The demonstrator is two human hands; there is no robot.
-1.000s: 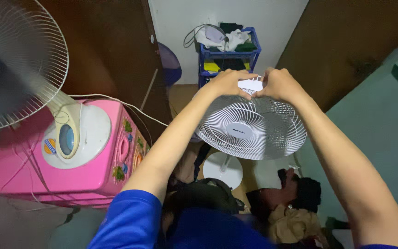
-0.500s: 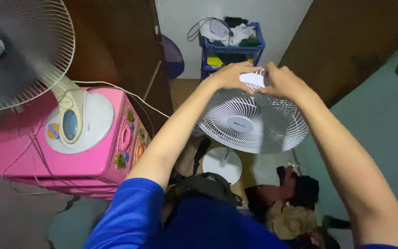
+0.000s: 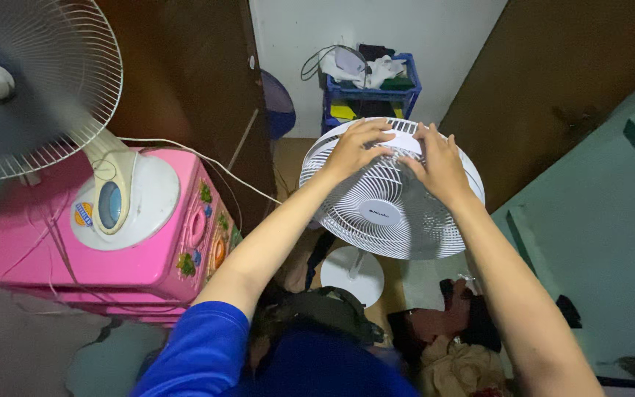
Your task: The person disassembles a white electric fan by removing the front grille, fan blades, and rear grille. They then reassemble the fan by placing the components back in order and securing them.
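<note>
A white standing fan (image 3: 384,213) faces me, its round wire grille tilted up toward the camera. My left hand (image 3: 356,148) rests on the upper left of the grille with its fingers curled over the wires. On the upper right of the grille lies my right hand (image 3: 440,165), fingers spread against the wires. The fan's round white base (image 3: 352,274) stands on the floor below.
A second fan (image 3: 23,88) spins at the left on a pink plastic cabinet (image 3: 148,257). A blue crate rack (image 3: 369,92) with cloths stands by the far wall. Dark bags and clothes (image 3: 457,331) lie on the floor, with a dark brown door (image 3: 185,88) behind.
The grille has tipped up toward me and its top rim now shows. Both hands slid from the top edge down onto the front of the grille.
</note>
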